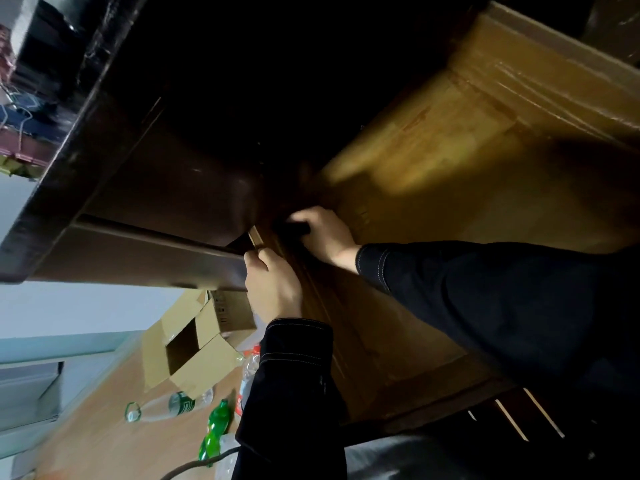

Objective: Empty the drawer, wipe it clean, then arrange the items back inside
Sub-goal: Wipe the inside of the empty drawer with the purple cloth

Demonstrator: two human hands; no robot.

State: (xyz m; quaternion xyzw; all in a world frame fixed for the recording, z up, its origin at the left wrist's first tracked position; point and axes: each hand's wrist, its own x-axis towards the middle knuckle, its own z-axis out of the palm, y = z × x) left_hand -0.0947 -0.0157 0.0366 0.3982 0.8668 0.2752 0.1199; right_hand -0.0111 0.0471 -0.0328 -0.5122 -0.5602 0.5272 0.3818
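The view is strongly tilted. A dark brown drawer front sits under the black desk top, with a thin tan edge showing at its corner. My left hand grips that corner edge with its fingers curled around it. My right hand is closed on a short dark handle just beside the corner. Both arms wear dark sleeves with white stitching. The inside of the drawer is hidden, and no drawer items show.
A big taped cardboard box stands in the shadow beyond my right hand. An open cardboard box lies on the wooden floor, with a clear bottle, a green bottle and other bottles. Clutter sits on the desk top.
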